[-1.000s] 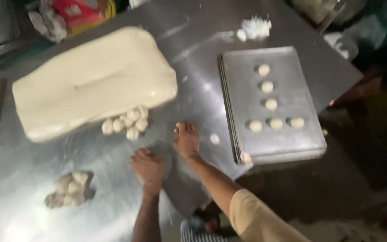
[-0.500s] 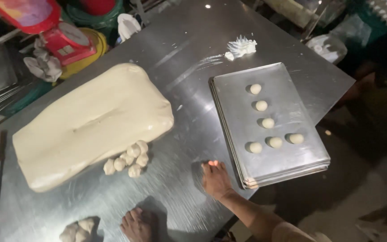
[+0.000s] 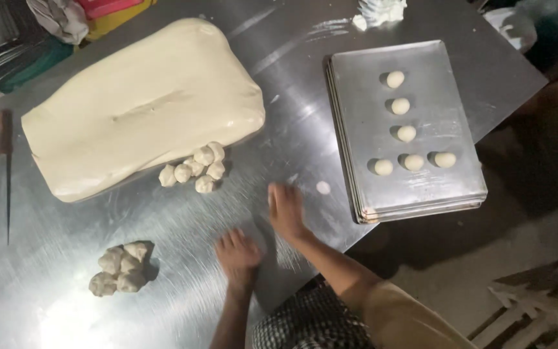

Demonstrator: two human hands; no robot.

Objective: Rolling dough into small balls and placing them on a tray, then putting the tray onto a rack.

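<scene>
My left hand lies palm down on the steel table, fingers spread, with nothing visible in it. My right hand is just to its right, blurred by motion, fingers pointing away from me; anything under the palm is hidden. A small dough ball lies loose on the table, close to my right hand and beside the metal tray. The tray carries several round dough balls. A large slab of dough fills the far left, with a cluster of cut dough pieces at its near edge.
Another pile of dough pieces sits at the near left. A knife lies by the table's left edge. A white lump is at the far side. The table edge runs just right of and below the tray, with floor beyond.
My right hand has pulled back left from the tray's near corner, away from the loose dough ball. My left hand has come further up onto the table beside it.
</scene>
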